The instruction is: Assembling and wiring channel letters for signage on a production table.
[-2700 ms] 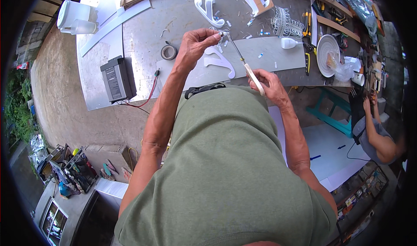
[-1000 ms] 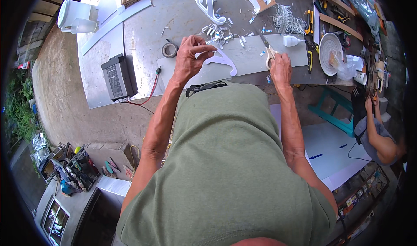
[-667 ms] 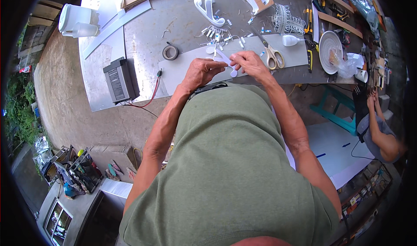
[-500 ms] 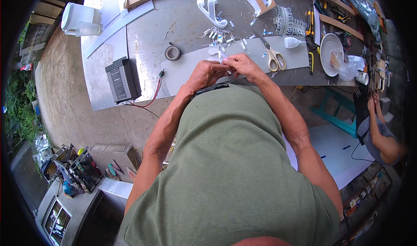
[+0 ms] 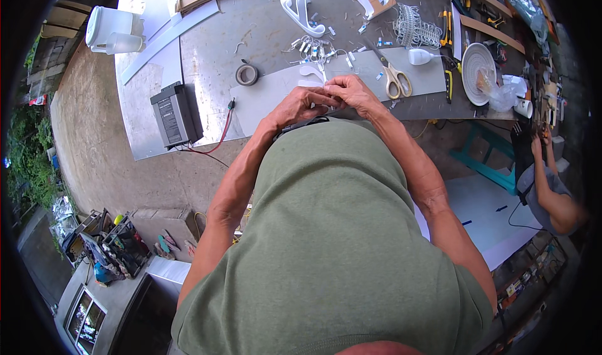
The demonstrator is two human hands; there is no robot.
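White wire (image 5: 324,73) runs almost straight away from the person, its long axis pointing from the fingertips toward a tangle of small white blocks (image 5: 309,46) on the metal table (image 5: 207,60). Its near end disappears among the fingers, just above the near edge of a pale grey sheet (image 5: 263,95). Left hand (image 5: 302,104) and right hand (image 5: 352,95) have come together in front of the belly, fingers bent inward and tips meeting; what they pinch is covered, so I cannot tell what either one grips. Just beyond the fingers lies a white curved piece (image 5: 310,70), partly hidden, so its full long axis cannot be made out. To the right, scissors (image 5: 392,74) lie on the sheet, blades pointing away and leftward, handle loops toward the person. A roll of tape (image 5: 247,83) rests left of the sheet.
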